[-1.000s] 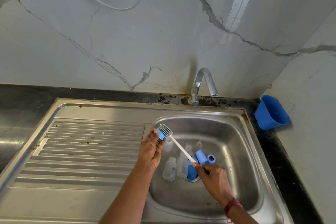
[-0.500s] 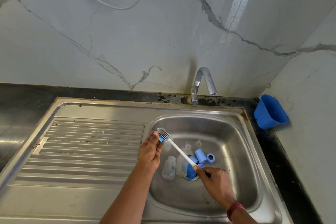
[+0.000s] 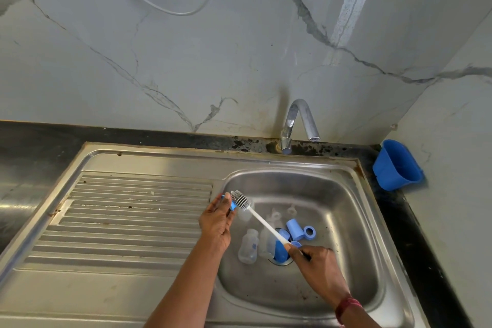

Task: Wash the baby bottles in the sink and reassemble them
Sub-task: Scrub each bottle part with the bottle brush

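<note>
Both hands busy: left hand (image 3: 217, 221) pinches a blue part (image 3: 232, 204) at the sink's (image 3: 354, 194) left edge, right hand (image 3: 316, 261) grips the brush (image 3: 241, 200), likely scrubbing it. Bottles (image 3: 249, 246) lie on its floor; rinsing next needs the tap (image 3: 295, 120) on

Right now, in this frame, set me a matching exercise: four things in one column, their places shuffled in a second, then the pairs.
Things:
1 brush
2 bottle
3 tub
4 tap

Places:
A lying in the sink
B by the right wall
C behind the sink, at the back wall
D handle held by the right hand, head against a blue part pinched by the left hand

Pairs: 1-D, 2-A, 3-B, 4-C
</note>
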`<state>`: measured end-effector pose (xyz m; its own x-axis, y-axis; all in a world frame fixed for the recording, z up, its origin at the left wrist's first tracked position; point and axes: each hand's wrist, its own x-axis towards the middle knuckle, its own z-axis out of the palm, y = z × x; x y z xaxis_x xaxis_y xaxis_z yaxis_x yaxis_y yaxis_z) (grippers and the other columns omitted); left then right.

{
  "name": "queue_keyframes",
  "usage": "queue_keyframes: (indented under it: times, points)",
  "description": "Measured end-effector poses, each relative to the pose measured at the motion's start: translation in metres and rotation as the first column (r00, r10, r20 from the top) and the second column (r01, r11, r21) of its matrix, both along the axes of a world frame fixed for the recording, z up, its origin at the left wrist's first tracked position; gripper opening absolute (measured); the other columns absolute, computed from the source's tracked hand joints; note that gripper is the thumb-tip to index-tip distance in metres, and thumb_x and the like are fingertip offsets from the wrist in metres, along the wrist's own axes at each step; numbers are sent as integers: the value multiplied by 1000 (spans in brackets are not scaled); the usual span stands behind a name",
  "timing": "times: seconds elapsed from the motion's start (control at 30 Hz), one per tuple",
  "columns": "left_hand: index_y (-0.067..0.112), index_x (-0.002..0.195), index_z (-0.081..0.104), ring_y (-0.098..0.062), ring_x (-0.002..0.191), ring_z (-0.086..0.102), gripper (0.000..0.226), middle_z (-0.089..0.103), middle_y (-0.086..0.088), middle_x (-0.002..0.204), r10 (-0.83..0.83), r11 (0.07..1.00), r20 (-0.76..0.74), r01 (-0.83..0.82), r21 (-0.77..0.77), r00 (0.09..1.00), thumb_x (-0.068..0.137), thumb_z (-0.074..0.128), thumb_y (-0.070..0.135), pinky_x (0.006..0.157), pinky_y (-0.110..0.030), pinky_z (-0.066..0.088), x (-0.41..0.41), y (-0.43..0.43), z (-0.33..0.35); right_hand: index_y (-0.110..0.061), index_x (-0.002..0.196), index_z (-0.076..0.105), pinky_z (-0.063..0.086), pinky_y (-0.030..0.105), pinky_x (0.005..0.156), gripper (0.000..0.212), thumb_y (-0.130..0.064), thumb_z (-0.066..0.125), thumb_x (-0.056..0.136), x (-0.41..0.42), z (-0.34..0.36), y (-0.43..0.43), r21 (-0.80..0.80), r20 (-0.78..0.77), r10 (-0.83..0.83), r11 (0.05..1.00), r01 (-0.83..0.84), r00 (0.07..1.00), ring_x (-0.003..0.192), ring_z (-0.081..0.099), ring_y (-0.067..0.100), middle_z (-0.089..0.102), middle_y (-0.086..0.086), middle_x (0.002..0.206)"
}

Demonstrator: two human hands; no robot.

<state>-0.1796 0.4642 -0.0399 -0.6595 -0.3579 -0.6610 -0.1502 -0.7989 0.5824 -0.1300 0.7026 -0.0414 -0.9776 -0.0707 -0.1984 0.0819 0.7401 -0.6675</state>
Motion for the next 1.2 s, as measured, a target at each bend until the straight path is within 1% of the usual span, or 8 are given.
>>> queue_keyframes:
  times: [0.07,0.2,0.33,0.43,0.63,0.9,1.1,1.2]
  points:
    - [6,103,67,-16,87,68,22,71,-8,98,-39,998,4,39,-52,999,82,75,5,74,-28,56,0,2,0,-17,44,39,25,20,44,61,-52,64,88,1,0,-2,13,-20,-2,1000,2,1000,44,28,13,32,-4,41]
    - [6,106,68,-19,89,70,28,74,-8,98,-92,988,-12,90,-126,996,79,76,1,83,-31,57,3,6,0,-16,47,39,25,21,43,60,-52,63,89,0,4,-6,4,-44,-9,1000,9,999,43,29,13,33,-4,41]
    - [6,105,70,-20,92,71,30,77,-5,90,-172,981,-79,163,-105,982,76,76,0,81,-30,59,5,0,5,-15,46,39,26,20,43,61,-50,63,89,0,5,-7,-17,-41,-26,1000,25,999,42,29,12,32,-5,40]
    - [3,108,70,-24,98,71,37,76,-12,101,-228,973,-153,223,-53,962,71,76,5,79,-32,61,8,5,8,-10,46,42,27,18,42,62,-48,64,89,1,5,-10,-55,-20,-71,996,70,997,41,28,11,30,-7,40]
    - [-2,113,63,-28,102,68,36,70,-18,109,-45,995,-188,62,84,981,80,72,9,77,-33,61,7,4,10,-11,46,44,26,19,42,63,-54,63,88,8,-3,-6,-59,10,-73,996,73,997,44,25,11,29,-5,43]
    - [4,101,65,-21,87,71,12,73,-10,95,-151,989,-181,150,-18,972,92,60,-1,77,-30,61,20,15,1,-10,48,42,28,23,43,65,-56,60,89,14,-10,-1,19,0,-70,997,70,998,42,27,13,30,-4,40]
    - [3,100,64,-23,85,68,12,69,-14,95,-14,1000,-86,14,-1,996,88,67,1,71,-29,62,11,28,-11,-15,47,38,44,33,49,66,-65,54,87,29,-25,7,41,41,-70,997,68,997,41,33,10,43,3,41]
    - [5,96,62,-21,84,66,8,67,-12,94,47,999,-32,-47,0,998,90,66,2,66,-27,61,1,39,-16,-16,46,33,36,31,47,67,-63,57,87,28,-25,20,34,47,-66,997,64,997,43,27,12,37,2,41]
